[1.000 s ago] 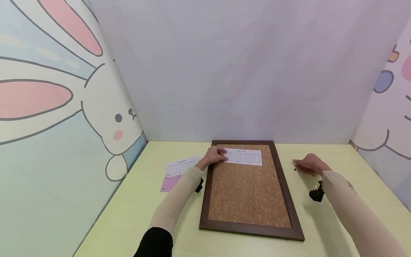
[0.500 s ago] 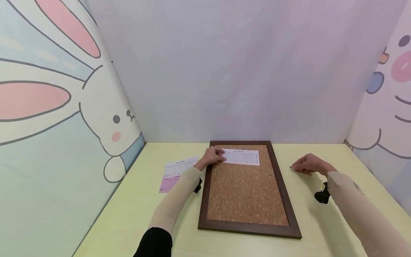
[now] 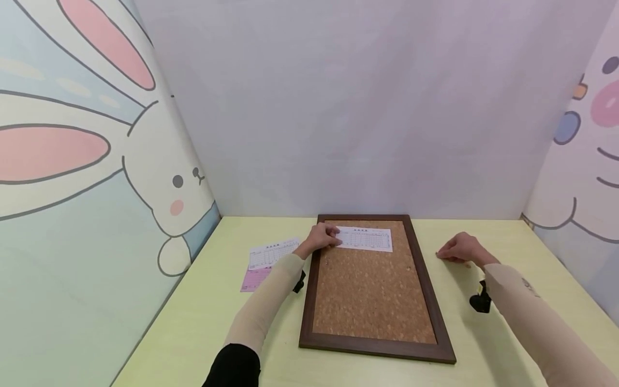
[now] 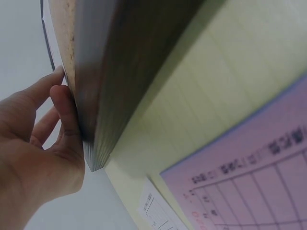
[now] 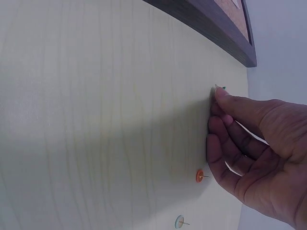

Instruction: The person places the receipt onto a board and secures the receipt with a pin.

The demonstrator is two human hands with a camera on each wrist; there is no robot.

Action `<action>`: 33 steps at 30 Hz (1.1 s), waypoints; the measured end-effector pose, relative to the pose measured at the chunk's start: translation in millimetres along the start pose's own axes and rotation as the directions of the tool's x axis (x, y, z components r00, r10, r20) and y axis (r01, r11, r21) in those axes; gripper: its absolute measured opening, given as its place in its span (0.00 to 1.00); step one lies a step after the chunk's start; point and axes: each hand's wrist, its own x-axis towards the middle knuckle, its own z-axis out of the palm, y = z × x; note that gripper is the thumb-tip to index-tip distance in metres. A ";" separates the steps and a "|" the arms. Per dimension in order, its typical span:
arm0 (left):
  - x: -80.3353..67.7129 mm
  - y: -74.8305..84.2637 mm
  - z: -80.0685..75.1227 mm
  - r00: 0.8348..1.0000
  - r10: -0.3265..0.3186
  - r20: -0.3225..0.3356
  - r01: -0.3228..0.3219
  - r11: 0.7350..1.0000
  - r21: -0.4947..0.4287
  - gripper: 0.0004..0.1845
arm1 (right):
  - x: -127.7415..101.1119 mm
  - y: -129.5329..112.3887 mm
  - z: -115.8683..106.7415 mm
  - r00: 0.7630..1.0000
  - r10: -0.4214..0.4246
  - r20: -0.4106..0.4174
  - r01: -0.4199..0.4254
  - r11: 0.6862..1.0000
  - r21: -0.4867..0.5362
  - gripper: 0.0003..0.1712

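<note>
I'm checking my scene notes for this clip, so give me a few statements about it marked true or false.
1. The left hand rests on the white slip at the top of the cork board. True.
2. The right hand is over the cork board. False: it is on the table, to the right of the frame.
3. Two loose pushpins, an orange pushpin and a pale blue pushpin, lie on the table by the right hand. True.
4. A pink sheet lies on the cork. False: it lies on the table left of the board, partly under another white sheet.
5. The right hand's fingertips pinch something small and green. True, though too little shows to name it.
</note>
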 end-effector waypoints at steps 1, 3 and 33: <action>0.2 0.0 0.1 1.000 0.003 0.002 -0.003 1.000 0.001 0.17 | -0.2 -0.4 -0.1 1.000 -0.001 -0.002 0.001 1.000 -0.004 0.13; 0.6 0.2 0.1 1.000 0.008 0.005 -0.008 1.000 0.001 0.17 | -0.1 -1.2 -0.5 1.000 0.010 0.006 -0.010 1.000 0.005 0.13; 8.8 1.6 5.4 0.999 0.051 -0.002 -0.050 0.982 0.182 0.23 | 5.4 -2.6 13.2 0.998 -0.039 -0.057 0.038 0.999 -0.012 0.15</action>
